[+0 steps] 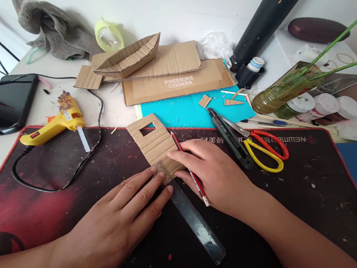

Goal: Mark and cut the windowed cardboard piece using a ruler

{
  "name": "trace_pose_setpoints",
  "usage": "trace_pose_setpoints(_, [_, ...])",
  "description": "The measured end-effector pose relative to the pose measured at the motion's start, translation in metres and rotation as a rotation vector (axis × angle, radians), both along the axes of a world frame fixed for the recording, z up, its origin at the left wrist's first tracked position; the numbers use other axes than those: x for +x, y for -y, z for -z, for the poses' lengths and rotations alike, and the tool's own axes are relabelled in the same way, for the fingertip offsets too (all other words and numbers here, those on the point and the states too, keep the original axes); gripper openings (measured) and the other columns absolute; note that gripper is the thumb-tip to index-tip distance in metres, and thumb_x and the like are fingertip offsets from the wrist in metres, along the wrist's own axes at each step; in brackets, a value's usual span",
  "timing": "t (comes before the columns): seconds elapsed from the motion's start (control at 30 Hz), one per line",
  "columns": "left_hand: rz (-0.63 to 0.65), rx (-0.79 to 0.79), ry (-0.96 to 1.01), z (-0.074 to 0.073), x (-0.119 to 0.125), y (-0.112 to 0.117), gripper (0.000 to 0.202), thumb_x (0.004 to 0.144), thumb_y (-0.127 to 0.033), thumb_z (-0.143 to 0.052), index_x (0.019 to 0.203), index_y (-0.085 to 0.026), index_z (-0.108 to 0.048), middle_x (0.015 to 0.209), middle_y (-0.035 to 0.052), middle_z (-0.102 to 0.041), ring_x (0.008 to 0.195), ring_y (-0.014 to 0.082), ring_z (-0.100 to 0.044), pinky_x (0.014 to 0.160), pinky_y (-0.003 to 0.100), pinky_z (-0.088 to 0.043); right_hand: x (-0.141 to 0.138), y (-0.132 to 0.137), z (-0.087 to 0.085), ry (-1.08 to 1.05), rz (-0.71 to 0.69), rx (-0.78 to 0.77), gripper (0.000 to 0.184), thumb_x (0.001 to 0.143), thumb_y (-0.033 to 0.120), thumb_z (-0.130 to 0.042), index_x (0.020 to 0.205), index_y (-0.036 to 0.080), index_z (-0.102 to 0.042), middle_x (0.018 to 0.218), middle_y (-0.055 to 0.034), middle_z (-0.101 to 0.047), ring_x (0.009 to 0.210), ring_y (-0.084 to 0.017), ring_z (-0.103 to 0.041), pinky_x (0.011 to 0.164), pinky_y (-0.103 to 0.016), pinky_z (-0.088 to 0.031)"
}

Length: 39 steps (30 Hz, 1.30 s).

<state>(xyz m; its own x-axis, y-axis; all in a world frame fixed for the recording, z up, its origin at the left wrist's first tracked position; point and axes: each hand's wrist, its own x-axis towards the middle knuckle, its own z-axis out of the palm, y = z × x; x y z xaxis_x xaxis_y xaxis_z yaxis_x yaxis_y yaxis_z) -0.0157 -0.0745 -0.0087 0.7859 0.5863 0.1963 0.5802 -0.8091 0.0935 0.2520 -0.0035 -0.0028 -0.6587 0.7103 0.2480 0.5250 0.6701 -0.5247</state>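
Observation:
A small cardboard piece (155,142) with a four-sided cut-out lies on the dark desk mat (103,228). Across its near edge rests a clear ruler (200,222), slanting down to the right. My left hand (129,213) lies flat, its stretched fingertips pressing on the ruler and the cardboard edge. Between the fingers of my right hand (208,170) is a red and black pencil (196,181). Its tip points up and left, close to the cardboard's right edge; I cannot tell if it touches. Some right fingers rest on the cardboard.
A yellow glue gun (56,124) with its cord lies left, beside a black phone (9,101). Behind are a cardboard boat shape (130,60), cardboard sheets (183,84) and blue paper (177,110). To the right lie a utility knife (230,139), scissors (265,148) and a brush jar (275,97).

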Motion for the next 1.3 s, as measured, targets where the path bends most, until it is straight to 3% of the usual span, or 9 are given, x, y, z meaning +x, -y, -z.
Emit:
trace_pose_setpoints(0.63, [0.003, 0.021, -0.003, -0.0002, 0.0000, -0.0002, 0.045, 0.113, -0.020, -0.047, 0.155, -0.012, -0.060, 0.160, 0.0177, -0.062, 0.152, 0.0385, -0.053, 0.112, 0.049, -0.056, -0.0009, 0.0007, -0.0009, 0.013, 0.002, -0.006, 0.028, 0.109, 0.019, -0.064, 0.135, 0.013, -0.073, 0.128, -0.0185, -0.074, 0.120, -0.034, -0.070, 0.106, -0.053, -0.058])
trace_pose_setpoints(0.83, [-0.042, -0.006, 0.003, 0.0051, 0.0000, 0.0039, 0.048, 0.113, -0.021, -0.048, 0.159, -0.014, -0.058, 0.166, 0.0166, -0.057, 0.158, 0.0387, -0.049, 0.119, 0.050, -0.051, -0.0009, 0.0006, -0.0013, 0.021, 0.003, -0.016, 0.028, 0.109, 0.019, -0.065, 0.136, 0.014, -0.072, 0.129, -0.0176, -0.074, 0.120, -0.034, -0.070, 0.106, -0.053, -0.058])
trace_pose_setpoints(1.07, [-0.001, 0.011, -0.001, -0.0009, -0.0003, 0.0002, 0.044, 0.113, -0.020, -0.048, 0.155, -0.011, -0.060, 0.161, 0.0196, -0.061, 0.153, 0.0402, -0.053, 0.108, 0.049, -0.058, -0.0012, 0.0009, -0.0014, 0.022, 0.004, -0.019, 0.027, 0.110, 0.020, -0.064, 0.135, 0.016, -0.072, 0.130, -0.0174, -0.074, 0.122, -0.034, -0.070, 0.107, -0.054, -0.058])
trace_pose_setpoints(1.3, [0.003, 0.017, 0.002, -0.0007, 0.0003, -0.0002, 0.042, 0.114, -0.018, -0.048, 0.153, -0.010, -0.061, 0.160, 0.0200, -0.061, 0.153, 0.0405, -0.053, 0.108, 0.049, -0.060, -0.0002, 0.0005, -0.0014, 0.018, 0.001, -0.012, 0.028, 0.109, 0.020, -0.064, 0.135, 0.015, -0.072, 0.129, -0.0175, -0.074, 0.121, -0.034, -0.070, 0.106, -0.053, -0.058])
